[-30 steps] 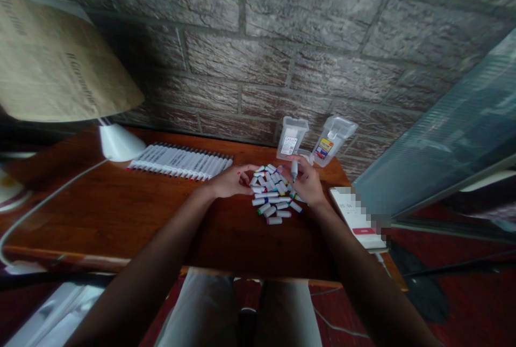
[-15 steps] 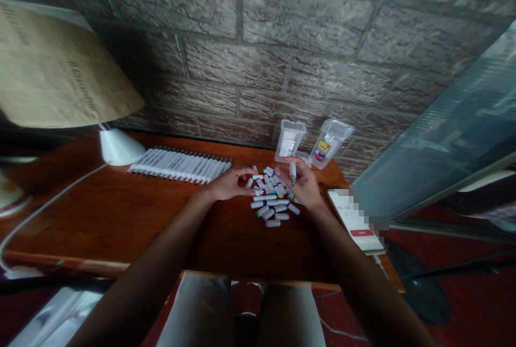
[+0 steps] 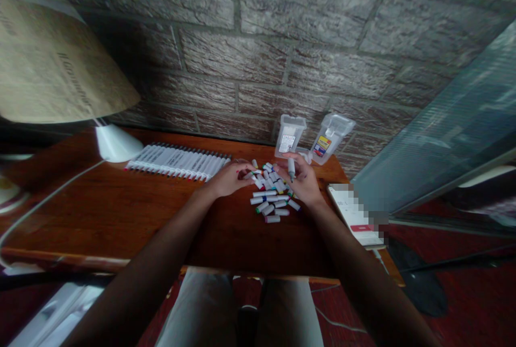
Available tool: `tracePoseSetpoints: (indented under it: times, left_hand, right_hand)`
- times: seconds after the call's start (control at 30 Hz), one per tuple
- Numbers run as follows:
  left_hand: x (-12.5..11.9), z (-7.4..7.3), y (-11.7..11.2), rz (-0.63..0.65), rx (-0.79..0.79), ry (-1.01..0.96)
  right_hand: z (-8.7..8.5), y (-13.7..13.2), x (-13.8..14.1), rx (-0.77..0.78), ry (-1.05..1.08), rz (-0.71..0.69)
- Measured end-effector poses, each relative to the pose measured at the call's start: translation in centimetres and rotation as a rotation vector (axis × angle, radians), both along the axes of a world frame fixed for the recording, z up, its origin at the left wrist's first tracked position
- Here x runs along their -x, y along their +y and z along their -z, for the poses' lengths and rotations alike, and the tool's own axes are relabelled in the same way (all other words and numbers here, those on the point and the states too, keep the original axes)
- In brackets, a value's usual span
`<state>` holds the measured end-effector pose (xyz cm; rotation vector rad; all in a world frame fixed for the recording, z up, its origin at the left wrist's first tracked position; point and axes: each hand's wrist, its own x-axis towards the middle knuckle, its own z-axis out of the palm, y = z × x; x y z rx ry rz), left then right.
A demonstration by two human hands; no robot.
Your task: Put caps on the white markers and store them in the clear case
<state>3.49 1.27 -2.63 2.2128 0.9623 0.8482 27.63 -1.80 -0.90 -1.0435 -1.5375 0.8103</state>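
Nearby, clear cases (image 3: 289, 136) beside loose markers (image 3: 271, 197).

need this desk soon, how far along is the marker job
Looks partly done: a row of markers lies lined up by the lamp. In hand: the right hand holds one marker, and the left hand picks at the loose caps. Left: that pile, scattered on the desk.

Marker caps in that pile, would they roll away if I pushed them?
Probably: the marker caps are small round tubes lying loose on the smooth table, so they likely roll or scatter. They look light and stiff, easy to pinch.
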Motion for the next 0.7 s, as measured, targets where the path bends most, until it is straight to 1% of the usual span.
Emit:
tracePoseSetpoints:
  times: [0.07,0.13,0.3,0.4,0.53,0.7]
  left_hand:
    - [-0.1,0.2,0.0,-0.042,0.044,-0.01]
    - [-0.3,0.3,-0.1,-0.088,0.043,-0.008]
    - [-0.8,0.0,-0.4,-0.248,-0.077,0.073]
    - [-1.2,-0.2,-0.5,-0.313,-0.105,0.122]
    - [-1.8,0.2,-0.5,-0.347,-0.068,0.119]
    - [-2.1,0.7,-0.3,-0.339,-0.039,0.056]
  right_hand:
    - [0.0,0.0,0.0,0.009,0.001,0.001]
    - [0.1,0.0,0.0,0.014,0.007,0.011]
    - [0.3,0.1,0.0,0.022,-0.008,-0.005]
    - [0.3,0.1,-0.1,0.011,-0.006,-0.004]
    - [0.3,0.1,0.0,0.021,-0.02,0.012]
    - [0.1,0.0,0.1,0.028,-0.005,-0.022]
